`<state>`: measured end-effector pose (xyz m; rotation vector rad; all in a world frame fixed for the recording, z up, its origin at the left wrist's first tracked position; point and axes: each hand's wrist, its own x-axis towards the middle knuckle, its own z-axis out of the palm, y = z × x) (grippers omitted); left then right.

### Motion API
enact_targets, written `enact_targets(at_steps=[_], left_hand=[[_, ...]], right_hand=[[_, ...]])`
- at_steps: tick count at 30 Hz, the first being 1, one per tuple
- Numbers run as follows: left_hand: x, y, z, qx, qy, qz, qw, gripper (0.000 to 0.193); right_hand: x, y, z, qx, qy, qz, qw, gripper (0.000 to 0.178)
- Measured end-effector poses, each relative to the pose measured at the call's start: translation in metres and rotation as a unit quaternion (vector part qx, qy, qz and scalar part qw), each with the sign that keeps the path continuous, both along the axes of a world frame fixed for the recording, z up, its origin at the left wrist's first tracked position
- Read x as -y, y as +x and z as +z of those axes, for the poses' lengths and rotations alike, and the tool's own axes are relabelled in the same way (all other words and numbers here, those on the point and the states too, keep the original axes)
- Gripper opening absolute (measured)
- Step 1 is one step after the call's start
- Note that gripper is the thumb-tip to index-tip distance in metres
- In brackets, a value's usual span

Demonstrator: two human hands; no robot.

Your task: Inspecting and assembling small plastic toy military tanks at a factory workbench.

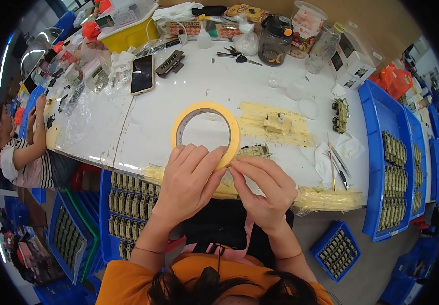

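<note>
- Left hand [185, 175]: grip holding tape [235, 129], over near edge of tabletop [156, 119] (white, stretching far)
- Right hand [266, 192]: grip pinching tape's near rim
- Right edge: tray [383, 109]

Both forearms rise from the lower edge of the frame and slant inward, the left forearm [152, 238] from the lower left of centre, the right forearm [288, 244] from the lower right. The left hand [185, 175] sits near the middle, back upward, its fingers [191, 156] bent and close together, its thumb angled toward the upper right. Just beside it, the right hand [267, 192] points leftward, thumb and index finger drawn into a pinch near the left thumb's tip.
</note>
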<state>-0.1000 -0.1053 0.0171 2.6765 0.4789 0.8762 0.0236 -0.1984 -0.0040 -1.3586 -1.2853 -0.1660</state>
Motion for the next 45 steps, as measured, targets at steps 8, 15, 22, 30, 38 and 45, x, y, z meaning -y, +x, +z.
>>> enact_targets(at_steps=[8,15,22,30,38,45], left_hand=[[-0.004,-0.001,-0.001,0.006,0.014,0.022,1.000,0.033],[-0.007,-0.002,-0.006,0.027,-0.017,0.021,0.999,0.033],[-0.007,-0.006,-0.005,0.030,-0.006,0.035,0.999,0.034],[-0.006,-0.007,-0.008,0.028,-0.006,0.032,0.999,0.027],[0.003,-0.008,-0.024,0.069,-0.024,0.055,0.996,0.011],[0.015,-0.004,-0.031,0.127,-0.068,0.094,0.985,0.009]], right_hand=[[-0.010,0.000,-0.005,0.011,0.019,0.004,1.000,0.032],[-0.013,-0.017,-0.004,-0.085,0.013,-0.004,0.996,0.027],[-0.019,-0.015,-0.014,-0.056,0.043,-0.017,0.997,0.025],[-0.016,-0.020,-0.008,-0.084,0.010,0.016,0.996,0.019],[-0.013,-0.039,-0.016,-0.525,0.004,0.195,0.829,0.009],[-0.009,-0.046,-0.009,-0.669,0.003,0.252,0.699,0.007]])
